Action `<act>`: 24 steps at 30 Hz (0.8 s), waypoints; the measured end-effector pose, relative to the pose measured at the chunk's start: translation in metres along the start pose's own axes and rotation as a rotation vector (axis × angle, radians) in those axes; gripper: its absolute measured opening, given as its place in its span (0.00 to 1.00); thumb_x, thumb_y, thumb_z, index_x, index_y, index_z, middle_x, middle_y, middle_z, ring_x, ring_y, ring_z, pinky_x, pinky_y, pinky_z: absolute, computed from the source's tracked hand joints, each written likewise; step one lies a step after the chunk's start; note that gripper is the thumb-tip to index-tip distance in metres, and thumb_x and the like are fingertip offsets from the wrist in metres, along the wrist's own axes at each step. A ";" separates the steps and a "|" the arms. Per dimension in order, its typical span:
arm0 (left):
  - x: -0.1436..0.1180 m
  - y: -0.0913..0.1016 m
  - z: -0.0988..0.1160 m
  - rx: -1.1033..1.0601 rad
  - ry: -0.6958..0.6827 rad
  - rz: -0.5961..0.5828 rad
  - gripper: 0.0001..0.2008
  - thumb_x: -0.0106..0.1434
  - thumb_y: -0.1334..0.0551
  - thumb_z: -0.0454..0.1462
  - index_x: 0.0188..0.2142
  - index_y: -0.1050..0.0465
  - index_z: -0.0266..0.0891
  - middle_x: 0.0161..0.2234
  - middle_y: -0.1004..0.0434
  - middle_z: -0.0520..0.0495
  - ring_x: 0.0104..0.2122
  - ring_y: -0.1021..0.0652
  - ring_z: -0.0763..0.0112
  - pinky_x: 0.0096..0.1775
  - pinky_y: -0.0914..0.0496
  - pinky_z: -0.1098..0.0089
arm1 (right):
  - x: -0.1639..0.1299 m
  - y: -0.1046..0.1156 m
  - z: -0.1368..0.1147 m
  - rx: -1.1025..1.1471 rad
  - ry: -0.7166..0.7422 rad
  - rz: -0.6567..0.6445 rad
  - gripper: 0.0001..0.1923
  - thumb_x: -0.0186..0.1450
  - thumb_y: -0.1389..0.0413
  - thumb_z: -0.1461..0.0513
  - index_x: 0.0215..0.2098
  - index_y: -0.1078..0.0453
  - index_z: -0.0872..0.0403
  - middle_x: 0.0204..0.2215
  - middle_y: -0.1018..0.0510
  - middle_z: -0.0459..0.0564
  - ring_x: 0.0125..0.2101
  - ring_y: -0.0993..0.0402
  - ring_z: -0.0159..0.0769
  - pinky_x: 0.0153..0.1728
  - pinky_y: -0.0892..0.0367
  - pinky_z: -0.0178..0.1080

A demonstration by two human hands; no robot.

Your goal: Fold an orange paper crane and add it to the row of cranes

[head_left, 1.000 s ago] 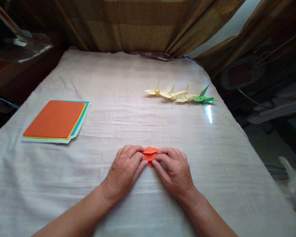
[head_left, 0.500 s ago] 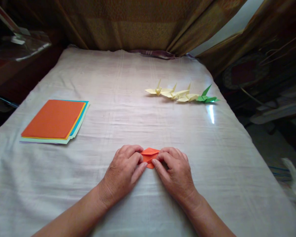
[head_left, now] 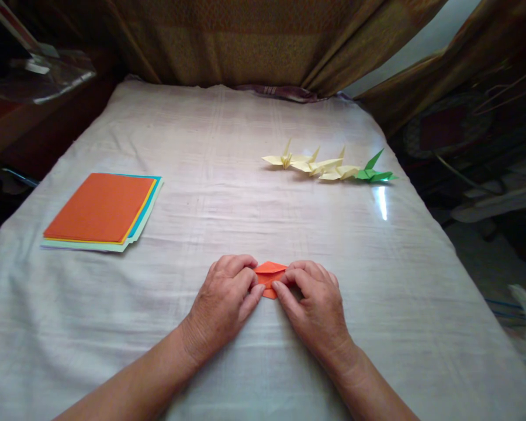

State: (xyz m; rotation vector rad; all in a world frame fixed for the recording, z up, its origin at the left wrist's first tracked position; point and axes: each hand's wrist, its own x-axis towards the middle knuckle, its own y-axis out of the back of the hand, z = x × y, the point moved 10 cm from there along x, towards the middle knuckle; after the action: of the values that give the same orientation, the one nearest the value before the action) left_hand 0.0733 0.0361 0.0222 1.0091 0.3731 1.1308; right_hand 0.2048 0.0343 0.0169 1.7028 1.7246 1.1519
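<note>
Orange fold point(head_left: 269, 275) flat on surface point(head_left: 245, 175), long axis left-right; left hand point(head_left: 225, 304), right hand point(head_left: 313, 307) equally near, fingers curled, pinching opposite ends.

A counter point(head_left: 228, 146) draped in a wrinkled white cloth is seen filling most of the view. Brown patterned curtains point(head_left: 254, 41) are hung behind it, parted at upper right where a strip of pale daylight point(head_left: 414, 49) is admitted. A bright glare patch point(head_left: 382, 202) is cast on the cloth. Dark wooden furniture point(head_left: 21, 117) is noted at left, dim clutter at right.
</note>
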 end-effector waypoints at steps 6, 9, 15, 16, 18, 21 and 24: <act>0.001 0.000 -0.001 -0.002 0.007 0.000 0.08 0.67 0.43 0.35 0.30 0.32 0.39 0.44 0.26 0.44 0.44 0.28 0.62 0.49 0.33 0.60 | 0.001 0.001 -0.002 0.007 -0.001 0.005 0.06 0.64 0.43 0.61 0.28 0.32 0.51 0.32 0.25 0.46 0.35 0.31 0.38 0.40 0.43 0.40; 0.001 -0.001 -0.001 -0.002 0.010 -0.004 0.08 0.68 0.42 0.37 0.31 0.31 0.39 0.44 0.26 0.45 0.44 0.28 0.62 0.48 0.33 0.60 | 0.001 0.001 -0.002 0.012 -0.005 0.003 0.06 0.64 0.42 0.62 0.28 0.32 0.51 0.32 0.25 0.46 0.35 0.31 0.38 0.39 0.44 0.40; 0.004 -0.003 -0.003 -0.001 0.055 -0.004 0.09 0.66 0.39 0.37 0.29 0.32 0.39 0.42 0.27 0.45 0.43 0.29 0.62 0.47 0.34 0.59 | 0.001 -0.002 0.001 0.025 -0.020 -0.018 0.06 0.62 0.40 0.62 0.28 0.32 0.51 0.31 0.25 0.45 0.35 0.32 0.38 0.39 0.44 0.40; 0.005 -0.003 -0.003 -0.003 0.064 -0.001 0.09 0.65 0.39 0.37 0.28 0.32 0.39 0.42 0.27 0.45 0.43 0.29 0.62 0.46 0.34 0.59 | 0.001 -0.002 0.001 0.027 -0.022 -0.017 0.06 0.62 0.39 0.62 0.29 0.32 0.51 0.31 0.26 0.45 0.35 0.32 0.37 0.39 0.44 0.40; 0.006 -0.002 -0.003 -0.007 0.074 0.000 0.09 0.64 0.38 0.36 0.27 0.33 0.39 0.42 0.27 0.46 0.43 0.29 0.62 0.46 0.34 0.60 | 0.001 -0.001 0.000 0.026 -0.024 -0.006 0.06 0.62 0.39 0.63 0.29 0.32 0.51 0.31 0.26 0.44 0.34 0.32 0.37 0.39 0.44 0.40; 0.007 -0.004 -0.004 0.006 0.086 -0.015 0.09 0.63 0.37 0.36 0.28 0.34 0.40 0.42 0.27 0.46 0.43 0.29 0.61 0.45 0.34 0.60 | 0.001 0.001 -0.002 0.006 -0.018 0.014 0.06 0.63 0.41 0.62 0.29 0.33 0.51 0.30 0.27 0.45 0.34 0.32 0.37 0.39 0.44 0.40; 0.006 -0.004 -0.004 0.016 0.085 -0.019 0.08 0.63 0.38 0.37 0.29 0.34 0.40 0.42 0.28 0.46 0.42 0.30 0.61 0.45 0.34 0.60 | 0.002 0.001 -0.003 0.002 -0.009 0.005 0.07 0.64 0.42 0.61 0.29 0.34 0.51 0.29 0.27 0.45 0.33 0.32 0.37 0.38 0.43 0.40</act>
State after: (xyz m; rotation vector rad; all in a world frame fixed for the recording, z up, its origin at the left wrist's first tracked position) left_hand 0.0751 0.0434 0.0180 0.9719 0.4596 1.1574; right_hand 0.2029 0.0354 0.0194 1.7124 1.7173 1.1430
